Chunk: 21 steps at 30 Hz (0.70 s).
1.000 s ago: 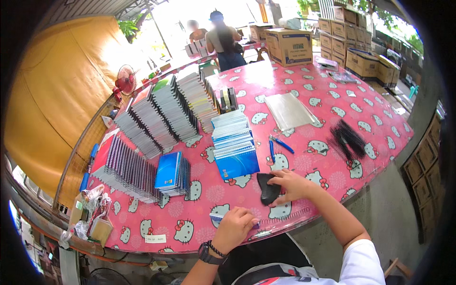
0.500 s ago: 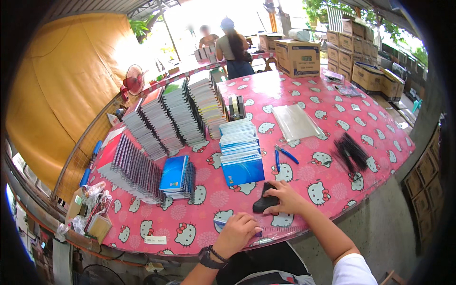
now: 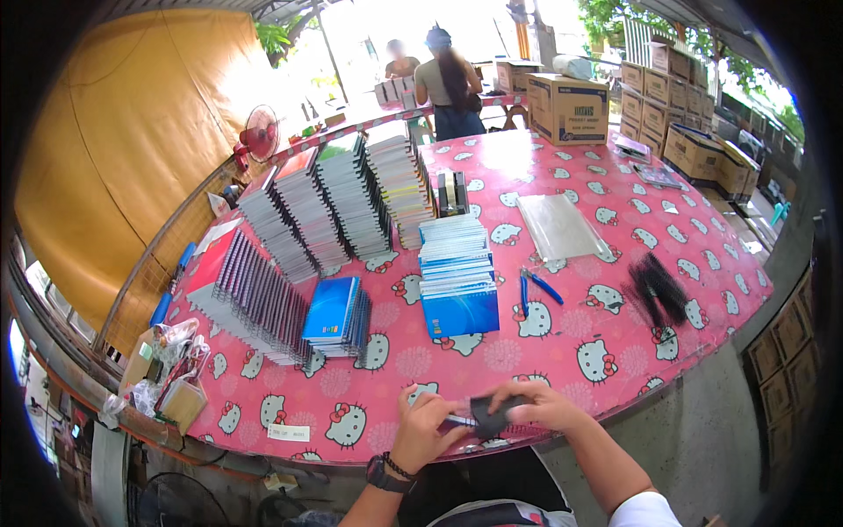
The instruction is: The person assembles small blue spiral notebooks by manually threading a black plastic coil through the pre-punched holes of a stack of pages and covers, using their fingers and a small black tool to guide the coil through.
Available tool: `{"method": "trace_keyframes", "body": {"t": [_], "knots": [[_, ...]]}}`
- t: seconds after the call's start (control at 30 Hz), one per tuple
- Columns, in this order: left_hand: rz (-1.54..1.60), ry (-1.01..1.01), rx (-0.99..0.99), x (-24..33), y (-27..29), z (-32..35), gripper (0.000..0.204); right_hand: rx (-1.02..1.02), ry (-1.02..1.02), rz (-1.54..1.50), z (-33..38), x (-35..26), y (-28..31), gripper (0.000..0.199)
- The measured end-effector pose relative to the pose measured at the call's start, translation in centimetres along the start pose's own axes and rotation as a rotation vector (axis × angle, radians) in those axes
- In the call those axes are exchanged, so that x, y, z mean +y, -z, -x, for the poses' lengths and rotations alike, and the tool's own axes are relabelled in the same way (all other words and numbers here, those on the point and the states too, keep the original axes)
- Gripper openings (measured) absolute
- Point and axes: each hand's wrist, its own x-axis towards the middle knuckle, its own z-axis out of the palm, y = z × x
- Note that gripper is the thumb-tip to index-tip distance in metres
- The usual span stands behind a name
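1. At the near edge of the table, the left hand [image 3: 428, 428] and the right hand [image 3: 543, 406] meet over a small dark grey flat piece [image 3: 488, 415]. Both hands pinch it, fingers curled closed on its left and right ends. What the piece is made of cannot be told.
2. The left wrist carries a black wristwatch [image 3: 380, 474] and a thin band.
3. The piece sits just above the pink patterned tablecloth [image 3: 606, 369] with white cat faces, which covers the round table.
4. A little farther in lies a fanned stack of blue-covered notebooks [image 3: 458, 277]. Just to its right rests a pair of blue-handled pliers [image 3: 536, 288].
5. To the left is a shorter pile of blue spiral notebooks [image 3: 335, 314], beside slanted rows of grey spiral-bound notebooks [image 3: 263, 299].
6. To the right lies a loose bundle of black strips [image 3: 657, 288].
7. Past mid-table is a pile of clear plastic sleeves [image 3: 560, 227].
8. At the far side stand brown cardboard boxes [image 3: 571, 109] and two people [image 3: 448, 83].
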Motion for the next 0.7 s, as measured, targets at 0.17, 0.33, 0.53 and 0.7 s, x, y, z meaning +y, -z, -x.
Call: {"method": "trace_keyframes", "body": {"t": [0.17,0.33,0.53,0.7], "knots": [[0.045,0.056,0.023,0.5,0.3,-0.2,0.066,0.094,-0.066,0.155,-0.6,0.1,0.8,0.031],[-0.11,0.1,0.14,0.5,0.6,-0.3,0.074,0.143,-0.081,0.166,-1.7,1.7,0.7,0.028],[0.075,0.072,0.066,-2.8,0.5,0.3,0.031,0.058,-0.196,0.524,-3.6,-0.2,0.2,0.04],[0.209,0.141,0.118,-2.5,-0.1,0.8,0.04,-0.022,-0.062,0.026,-3.9,0.6,-0.5,0.04]]}}
